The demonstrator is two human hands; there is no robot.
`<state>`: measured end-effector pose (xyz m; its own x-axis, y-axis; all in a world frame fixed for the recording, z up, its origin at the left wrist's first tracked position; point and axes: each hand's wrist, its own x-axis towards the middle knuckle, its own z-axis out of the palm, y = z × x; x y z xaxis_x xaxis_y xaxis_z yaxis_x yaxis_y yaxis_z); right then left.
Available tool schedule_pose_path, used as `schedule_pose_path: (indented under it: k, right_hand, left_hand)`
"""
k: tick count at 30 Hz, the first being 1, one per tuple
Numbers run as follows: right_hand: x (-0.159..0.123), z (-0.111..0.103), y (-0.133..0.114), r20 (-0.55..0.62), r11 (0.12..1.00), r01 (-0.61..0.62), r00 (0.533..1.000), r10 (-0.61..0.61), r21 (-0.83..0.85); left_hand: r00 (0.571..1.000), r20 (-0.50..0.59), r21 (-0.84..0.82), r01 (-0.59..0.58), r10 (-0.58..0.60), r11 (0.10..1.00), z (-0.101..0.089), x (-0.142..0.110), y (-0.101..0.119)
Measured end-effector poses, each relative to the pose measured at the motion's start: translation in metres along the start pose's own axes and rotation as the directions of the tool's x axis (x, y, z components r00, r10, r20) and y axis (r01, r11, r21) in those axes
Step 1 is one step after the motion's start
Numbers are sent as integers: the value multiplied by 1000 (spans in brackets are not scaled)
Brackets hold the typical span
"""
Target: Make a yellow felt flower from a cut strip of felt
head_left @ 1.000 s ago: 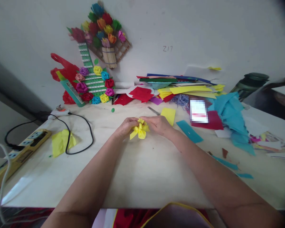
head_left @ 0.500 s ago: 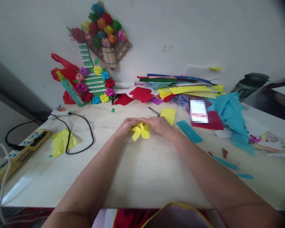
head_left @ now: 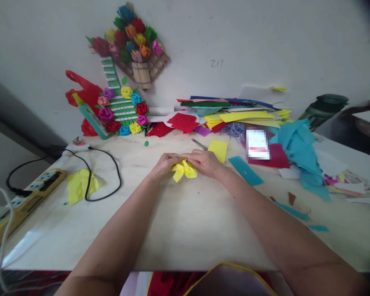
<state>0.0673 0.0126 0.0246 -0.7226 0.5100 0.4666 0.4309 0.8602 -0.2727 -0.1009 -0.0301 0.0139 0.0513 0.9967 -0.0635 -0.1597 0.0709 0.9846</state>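
A yellow paper flower (head_left: 185,170) with loose, folded petals is held over the middle of the table. My left hand (head_left: 165,165) grips it from the left, fingers curled in. From the other side my right hand (head_left: 206,163) pinches it, and the fingertips of both hands nearly meet above the petals. The fingers partly cover the flower's far side. Just behind my right hand lie a yellow paper sheet (head_left: 218,150) and scissors (head_left: 199,144), whose handles are hidden. A blue paper strip (head_left: 246,171) lies to the right.
Coloured paper (head_left: 246,119) is stacked along the wall, near a phone (head_left: 258,144) and crumpled blue paper (head_left: 299,144). At left are a power strip (head_left: 27,205), a black cable (head_left: 119,172), a glue bottle (head_left: 94,120) and a flower-trimmed green guitar shape (head_left: 123,109).
The right-hand petals of the yellow flower have shifted right and bunched up as my right hand's fingers work at them. My left hand stays almost in place.
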Motion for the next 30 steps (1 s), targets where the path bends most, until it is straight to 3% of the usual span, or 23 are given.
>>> schedule_pose_path:
  k: [9,20,30]
  right_hand:
    - [4,7,4,-89,994,-45,995,53,96]
    - [3,12,7,-167,998,14,986,-3,67]
    - [1,5,2,-192,998,61,980,-54,32]
  left_hand:
    - [1000,27,64,-11,9,998,-2,2,-5]
    - [1000,18,-28,18,-17,999,-3,5,-10]
    - [999,-5,-66,-45,45,997,-2,8,-14]
